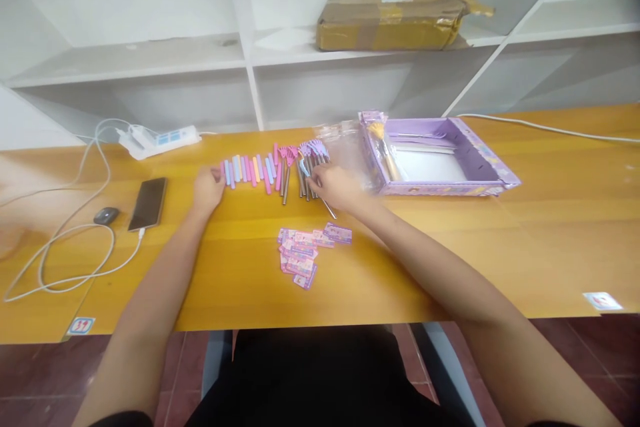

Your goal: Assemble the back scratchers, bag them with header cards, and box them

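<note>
At the far middle of the tabletop (450,260), the right hand (336,187) pinches a thin metal-stemmed stick (327,208) from the bunch while the left hand (207,190) rests loosely curled against the row of pastel sticks (250,170); these look light, stiff and slippery, best gripped mid-stem.

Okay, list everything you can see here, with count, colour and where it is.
table: one, yellow wood, across the view
sticks: a row, pink, blue, yellow, table centre
hand-shaped tools: a bunch, pink and purple tops, right of the sticks
cards: a small pile, purple-pink, nearer edge
tray box: one, purple, right, brush inside
phone: one, dark, left
mouse: one, black, far left
power strip: one, white, back left
cardboard box: one, brown, shelf
left hand: at the sticks' left end
right hand: on the tools
</note>
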`<state>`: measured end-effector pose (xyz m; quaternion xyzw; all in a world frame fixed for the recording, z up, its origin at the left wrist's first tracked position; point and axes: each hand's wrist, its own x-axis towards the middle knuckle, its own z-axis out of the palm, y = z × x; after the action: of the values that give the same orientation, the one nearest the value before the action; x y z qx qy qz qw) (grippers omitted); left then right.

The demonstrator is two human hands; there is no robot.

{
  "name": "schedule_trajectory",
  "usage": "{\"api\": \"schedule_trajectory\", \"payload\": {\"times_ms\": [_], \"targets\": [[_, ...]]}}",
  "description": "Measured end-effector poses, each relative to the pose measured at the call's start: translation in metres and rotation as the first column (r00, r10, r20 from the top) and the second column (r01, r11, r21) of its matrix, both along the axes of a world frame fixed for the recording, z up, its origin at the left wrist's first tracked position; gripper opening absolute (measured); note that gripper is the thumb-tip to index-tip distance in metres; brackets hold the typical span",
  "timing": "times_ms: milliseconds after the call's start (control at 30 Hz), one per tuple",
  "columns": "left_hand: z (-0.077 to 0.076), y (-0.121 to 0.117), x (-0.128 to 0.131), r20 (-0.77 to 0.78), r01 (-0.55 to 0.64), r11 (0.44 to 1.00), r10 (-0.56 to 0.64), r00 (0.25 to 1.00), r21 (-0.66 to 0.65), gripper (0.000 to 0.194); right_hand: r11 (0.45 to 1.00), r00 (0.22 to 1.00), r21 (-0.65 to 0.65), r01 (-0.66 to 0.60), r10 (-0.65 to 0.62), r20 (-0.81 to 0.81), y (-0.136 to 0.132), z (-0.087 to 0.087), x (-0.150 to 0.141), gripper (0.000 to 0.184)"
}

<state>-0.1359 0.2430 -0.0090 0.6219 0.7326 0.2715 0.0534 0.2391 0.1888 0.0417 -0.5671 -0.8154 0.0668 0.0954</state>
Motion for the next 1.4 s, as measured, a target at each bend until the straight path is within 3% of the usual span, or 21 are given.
{"api": "schedule_trajectory", "payload": {"times_ms": [133,367,633,733,900,1133,1400], "targets": [[-0.002,-0.002,-0.001,-0.005,0.008,1.0,-0.008,1.0,0.002,0.025,1.0,0.999,-0.008,-0.028,0.029,0.025,0.006,0.006,-0.029,0.035],[-0.005,-0.003,-0.003,-0.035,0.016,1.0,-0.016,0.999,-0.001,0.023,0.996,0.995,-0.068,0.061,-0.055,0.089,0.045,0.005,-0.087,0.042],[-0.008,0.003,-0.011,-0.083,0.014,1.0,-0.013,0.997,0.012,0.021,0.964,0.975,-0.188,0.189,-0.162,0.151,0.076,-0.005,-0.119,0.035],[-0.009,0.004,-0.013,-0.092,0.006,1.0,-0.005,0.996,0.012,0.02,0.952,0.969,-0.215,0.216,-0.183,0.164,0.085,-0.006,-0.122,0.045],[-0.008,0.006,-0.012,-0.099,-0.024,1.0,0.023,0.995,-0.003,0.019,0.945,0.969,-0.228,0.235,-0.21,0.132,0.09,-0.001,-0.121,0.044],[0.003,0.001,-0.013,-0.1,-0.054,0.998,0.053,0.994,-0.013,0.025,0.942,0.965,-0.222,0.251,-0.262,-0.021,0.075,0.011,-0.114,0.031],[0.029,-0.004,-0.016,-0.067,-0.043,0.999,0.042,0.997,-0.01,0.023,0.982,0.933,-0.114,0.148,-0.177,-0.313,0.033,0.037,-0.059,0.031]]}}
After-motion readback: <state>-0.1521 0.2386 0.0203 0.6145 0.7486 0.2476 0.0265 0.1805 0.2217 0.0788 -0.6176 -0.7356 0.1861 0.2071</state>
